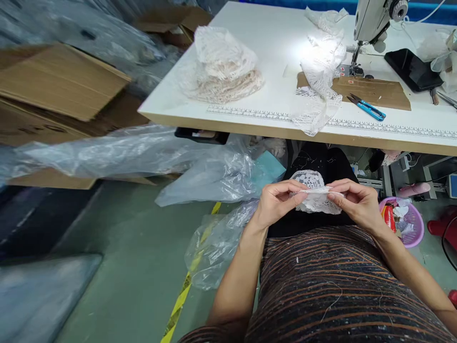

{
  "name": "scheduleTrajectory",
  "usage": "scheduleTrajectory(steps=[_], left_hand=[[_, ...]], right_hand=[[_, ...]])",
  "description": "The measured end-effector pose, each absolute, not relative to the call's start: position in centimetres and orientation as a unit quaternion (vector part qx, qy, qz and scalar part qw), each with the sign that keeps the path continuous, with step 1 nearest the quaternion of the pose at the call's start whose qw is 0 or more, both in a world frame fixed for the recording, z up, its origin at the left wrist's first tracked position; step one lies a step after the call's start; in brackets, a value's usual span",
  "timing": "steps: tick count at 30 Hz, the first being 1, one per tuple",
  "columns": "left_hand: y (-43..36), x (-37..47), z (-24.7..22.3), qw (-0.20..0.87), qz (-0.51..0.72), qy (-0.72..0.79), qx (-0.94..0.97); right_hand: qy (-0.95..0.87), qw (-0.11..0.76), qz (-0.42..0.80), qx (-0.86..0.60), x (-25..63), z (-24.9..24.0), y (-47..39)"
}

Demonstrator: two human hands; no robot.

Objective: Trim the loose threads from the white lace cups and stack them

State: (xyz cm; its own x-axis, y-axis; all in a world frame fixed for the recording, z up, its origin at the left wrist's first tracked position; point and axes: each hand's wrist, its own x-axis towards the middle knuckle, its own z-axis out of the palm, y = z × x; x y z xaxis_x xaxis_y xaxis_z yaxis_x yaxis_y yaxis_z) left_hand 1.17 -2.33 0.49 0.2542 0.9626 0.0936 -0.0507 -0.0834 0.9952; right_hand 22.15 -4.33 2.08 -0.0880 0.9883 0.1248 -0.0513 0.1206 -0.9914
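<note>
Over my lap, a piece of white lace is stretched between both hands, its upper edge pinched into a narrow fold. My left hand grips the fold's left end between thumb and fingers. The right end is pinched the same way by my right hand. On the table lie a stack of folded lace at the left and a long lace strip that reaches the front edge beside the sewing machine.
The white table has a printed ruler along its front edge. Blue thread snips, a brown card strip and a black phone lie on it. Cardboard boxes and plastic sheeting are left; a purple basket stands right.
</note>
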Motion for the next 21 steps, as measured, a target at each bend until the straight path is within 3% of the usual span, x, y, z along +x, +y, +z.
scheduleTrajectory(steps=[21], left_hand=[[-1.8, 1.4, 0.6, 0.591, 0.455, 0.397, 0.535]], right_hand=[[-0.423, 0.516, 0.560, -0.490, 21.2, 2.3, -3.2]])
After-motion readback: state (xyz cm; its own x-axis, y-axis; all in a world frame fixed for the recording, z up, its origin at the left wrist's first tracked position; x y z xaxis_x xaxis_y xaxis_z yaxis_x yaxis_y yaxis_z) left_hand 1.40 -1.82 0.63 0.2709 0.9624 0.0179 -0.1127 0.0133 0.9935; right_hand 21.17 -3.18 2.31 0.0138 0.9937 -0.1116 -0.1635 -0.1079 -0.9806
